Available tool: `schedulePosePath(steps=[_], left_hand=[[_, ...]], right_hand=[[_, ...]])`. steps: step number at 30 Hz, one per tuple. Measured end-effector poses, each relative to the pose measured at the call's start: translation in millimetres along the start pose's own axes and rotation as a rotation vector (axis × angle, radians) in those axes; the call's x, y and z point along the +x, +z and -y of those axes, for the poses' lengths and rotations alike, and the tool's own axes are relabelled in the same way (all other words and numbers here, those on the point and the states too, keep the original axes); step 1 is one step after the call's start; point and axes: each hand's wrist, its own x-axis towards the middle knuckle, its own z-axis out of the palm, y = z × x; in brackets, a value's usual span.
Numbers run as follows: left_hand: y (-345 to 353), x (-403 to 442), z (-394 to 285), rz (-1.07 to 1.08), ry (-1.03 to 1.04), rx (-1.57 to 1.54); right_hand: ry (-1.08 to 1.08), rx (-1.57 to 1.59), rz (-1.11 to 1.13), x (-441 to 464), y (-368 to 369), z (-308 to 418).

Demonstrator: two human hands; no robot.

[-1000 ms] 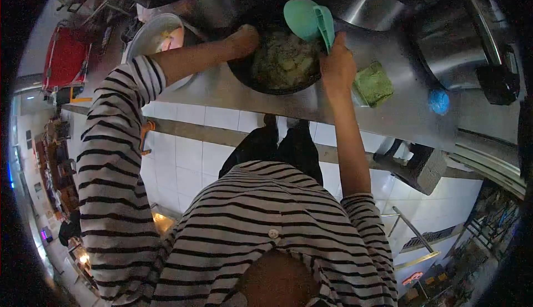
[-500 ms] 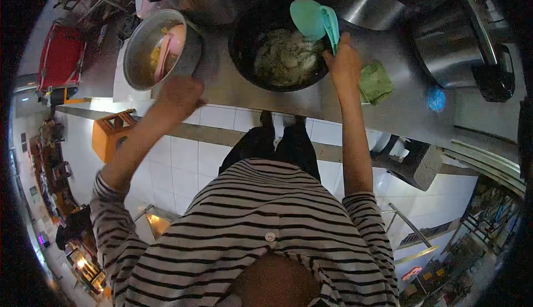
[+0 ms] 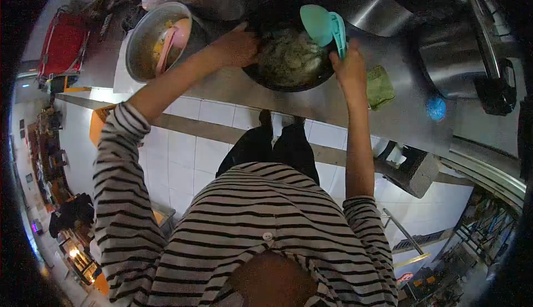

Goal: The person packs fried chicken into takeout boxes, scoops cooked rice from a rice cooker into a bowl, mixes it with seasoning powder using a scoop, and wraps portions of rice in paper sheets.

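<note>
A dark wok-like pan [image 3: 294, 87] stands on the counter with pale, wet-looking food [image 3: 288, 57] inside, its kind unclear. My left hand [image 3: 236, 49] is closed at the pan's left rim, knuckles up. At the right rim, my right hand [image 3: 351, 65] is closed around the handle end of a teal plastic ladle [image 3: 317, 25], whose broad bowl leans over the food. Whether the right fingers also grip the rim I cannot tell. Left of the pan, partly behind my left forearm, sits a grey metal pot [image 3: 133, 54] holding a pink ladle [image 3: 179, 36] and yellowish contents.
A folded green cloth [image 3: 380, 89] lies right of the pan, and a blue round scrubber [image 3: 436, 108] farther right. Large steel pots [image 3: 452, 57] line the back and right. A red chair-like item [image 3: 64, 43] stands at the far left. The counter's front edge is before my body.
My left hand has moved right from beside the grey pot to the dark pan's left rim. The dark pan and the teal ladle have shifted slightly right, together with my right hand.
</note>
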Motion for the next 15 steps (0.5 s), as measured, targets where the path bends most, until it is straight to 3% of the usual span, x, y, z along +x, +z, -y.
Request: schedulePosePath(steps=[1, 4, 7, 9, 12, 15], left_hand=[[-2, 6, 2, 0.215, -0.016, 0.018], [-3, 5, 7, 0.226, 0.059, 0.044], [10, -7, 11, -0.278, 0.118, -0.03], [7, -3, 12, -0.36, -0.01, -0.053], [0, -7, 14, -0.558, -0.294, -0.218], [6, -12, 2, -0.754, -0.583, -0.38]], right_hand=[[0.029, 0.021, 0.024, 2, -2, 0], [0.087, 0.068, 0.051, 0, -2, -3], [0.099, 0.096, 0.056, -4, 0, -7], [0.196, 0.173, 0.168, -10, -16, 1], [0.086, 0.158, 0.133, -21, -34, 17], [-0.103, -0.004, 0.294, -14, -52, 39]])
